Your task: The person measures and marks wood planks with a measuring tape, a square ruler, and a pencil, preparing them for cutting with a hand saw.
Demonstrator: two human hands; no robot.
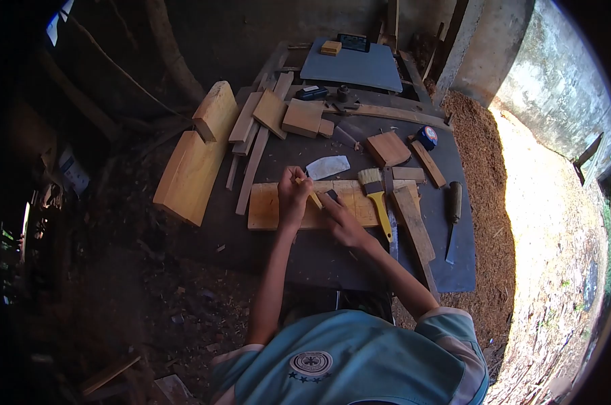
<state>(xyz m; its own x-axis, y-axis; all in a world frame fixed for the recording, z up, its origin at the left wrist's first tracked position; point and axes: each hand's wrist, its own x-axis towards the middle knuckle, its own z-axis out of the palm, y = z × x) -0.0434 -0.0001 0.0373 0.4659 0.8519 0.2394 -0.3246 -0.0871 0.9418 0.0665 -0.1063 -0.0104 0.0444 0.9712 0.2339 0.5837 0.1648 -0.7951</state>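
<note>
Above a wooden board (265, 206) lying flat on the dark worktable, my left hand (293, 201) is closed round a slim, yellowish wooden stick (315, 199). My right hand (344, 221) is close beside it, fingers curled, with a small dark piece (332, 195) at its fingertips; its kind is too small to tell. Just beyond the hands lies a pale, sheet-like piece (327, 167). A paintbrush (379, 202) with a yellow handle rests across the board, right of my right hand.
A chisel (453, 219) and a blue tape measure (425, 138) lie at the right. Wood blocks (302, 117) and strips (252, 169) cover the far side. A large notched timber (196, 162) stands at the left edge. Behind is a grey board (352, 66). Sawdust (484, 202) covers the floor.
</note>
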